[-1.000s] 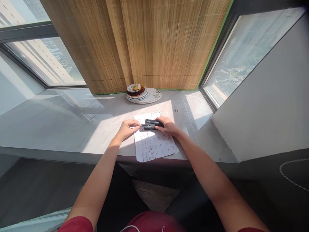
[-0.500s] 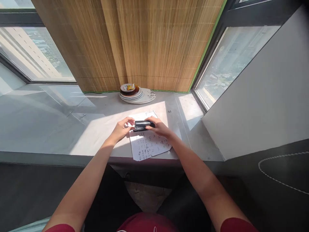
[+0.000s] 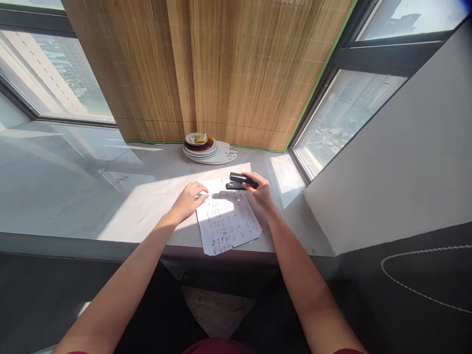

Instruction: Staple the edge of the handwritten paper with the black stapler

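My right hand (image 3: 261,191) grips a black stapler (image 3: 241,180) by its rear end, its jaws parted and pointing left. The stapler is above the upper right part of the handwritten paper sheets (image 3: 221,219), and its shadow falls on them. At the sheets' upper left edge rests my left hand (image 3: 189,200), thumb and fingers apart, with nothing in its grasp. Two sheets seem to overlap, their lower edges uneven. Whether a staple joins them cannot be seen.
A stack of plates (image 3: 201,147) with a small yellow packet (image 3: 200,139) on top stands at the back of the pale sill (image 3: 155,206). Behind it hangs a bamboo blind (image 3: 214,73). A white wall (image 3: 383,147) rises on the right.
My right hand has drawn the stapler to the right and slightly up, away from my left hand. My left hand no longer touches the stapler and has moved to the paper's edge.
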The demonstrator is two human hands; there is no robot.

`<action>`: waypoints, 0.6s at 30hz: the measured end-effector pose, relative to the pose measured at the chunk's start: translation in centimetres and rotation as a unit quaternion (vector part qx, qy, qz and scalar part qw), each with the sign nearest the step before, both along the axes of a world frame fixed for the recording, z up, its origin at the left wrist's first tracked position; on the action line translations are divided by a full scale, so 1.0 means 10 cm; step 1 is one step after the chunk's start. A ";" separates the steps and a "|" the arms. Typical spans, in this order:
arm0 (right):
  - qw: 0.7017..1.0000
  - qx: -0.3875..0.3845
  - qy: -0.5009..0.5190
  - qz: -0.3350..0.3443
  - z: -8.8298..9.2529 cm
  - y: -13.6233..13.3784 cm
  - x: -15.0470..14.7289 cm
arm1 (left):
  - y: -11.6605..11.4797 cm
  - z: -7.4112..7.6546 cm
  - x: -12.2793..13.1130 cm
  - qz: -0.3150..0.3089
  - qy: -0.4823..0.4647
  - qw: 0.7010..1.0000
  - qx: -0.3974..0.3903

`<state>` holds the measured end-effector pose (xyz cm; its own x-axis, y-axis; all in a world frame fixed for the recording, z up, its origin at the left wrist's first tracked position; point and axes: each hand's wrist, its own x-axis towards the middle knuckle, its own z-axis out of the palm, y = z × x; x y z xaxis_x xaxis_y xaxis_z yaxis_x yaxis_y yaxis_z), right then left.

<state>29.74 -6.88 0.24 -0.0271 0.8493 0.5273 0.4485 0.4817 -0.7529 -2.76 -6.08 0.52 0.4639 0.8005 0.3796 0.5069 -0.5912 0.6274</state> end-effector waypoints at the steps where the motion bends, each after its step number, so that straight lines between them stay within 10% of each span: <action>1: 0.999 0.005 0.015 -0.043 -0.03 0.03 0.10 | 0.05 0.00 0.06 -0.001 0.011 1.000 0.007; 9: 0.991 -0.023 0.014 -0.130 -0.21 0.20 0.49 | 0.75 -0.06 0.67 -0.070 0.140 0.988 0.004; 18: 0.997 -0.055 0.021 -0.049 -0.20 0.24 0.35 | 0.94 -0.23 0.59 -0.195 0.115 0.974 0.000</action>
